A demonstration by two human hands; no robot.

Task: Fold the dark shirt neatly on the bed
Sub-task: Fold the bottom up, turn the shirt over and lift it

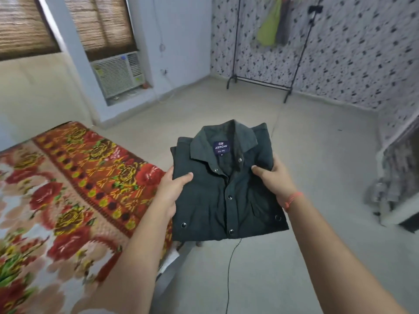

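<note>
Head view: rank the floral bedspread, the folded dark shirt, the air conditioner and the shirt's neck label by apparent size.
1. Floral bedspread, cut off by the frame.
2. Folded dark shirt, held in both hands near the camera.
3. Air conditioner: farther away, so true size against the shirt is unsure.
4. Neck label.

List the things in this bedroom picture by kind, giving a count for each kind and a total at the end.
Folded dark green snap-button shirt: 1
Bare hands holding it, left hand and right hand: 2
Bed with red floral bedspread: 1
Black metal clothes rack: 1
White window air conditioner: 1
Red thread wristband: 1
Total: 7
</note>
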